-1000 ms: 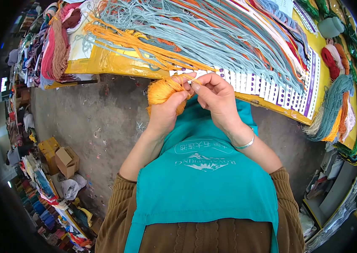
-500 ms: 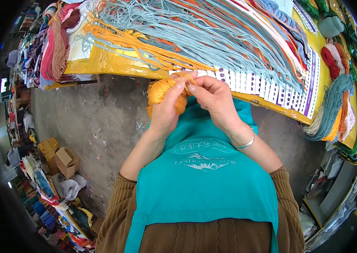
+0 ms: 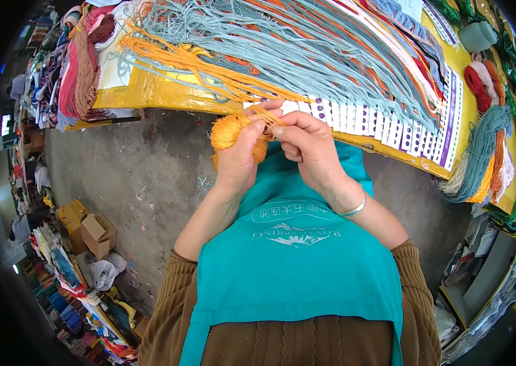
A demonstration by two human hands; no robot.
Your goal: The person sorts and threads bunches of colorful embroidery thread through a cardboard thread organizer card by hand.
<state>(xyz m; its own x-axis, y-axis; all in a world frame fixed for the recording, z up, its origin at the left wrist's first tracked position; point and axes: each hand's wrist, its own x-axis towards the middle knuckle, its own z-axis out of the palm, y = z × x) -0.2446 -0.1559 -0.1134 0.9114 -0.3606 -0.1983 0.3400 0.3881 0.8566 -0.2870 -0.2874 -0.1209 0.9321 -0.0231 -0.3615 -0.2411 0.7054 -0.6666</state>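
A bundle of orange-yellow thread (image 3: 226,132) is gripped in my left hand (image 3: 241,155), close to the front edge of the table. Several strands stretch from the bundle across to my right hand (image 3: 311,145). The thumb and index finger of that hand pinch them; its other fingers are curled. Just beyond my hands lie punched white cards (image 3: 355,119) in a row, with long light-blue threads (image 3: 307,73) spread over them. Orange strands (image 3: 191,61) rest on the table to the left, their ends reaching toward my fingers.
The yellow-taped table edge (image 3: 166,97) curves around in front of me. Pink and brown skeins (image 3: 80,76) hang at the left; a grey-green skein (image 3: 483,152) hangs at the right. A thread cone (image 3: 477,38) stands at the far right. Cardboard boxes (image 3: 96,235) sit on the floor.
The right-hand fingers have shifted slightly, and the strands between my hands look more spread out. My left hand and the bundle have moved a little to the left.
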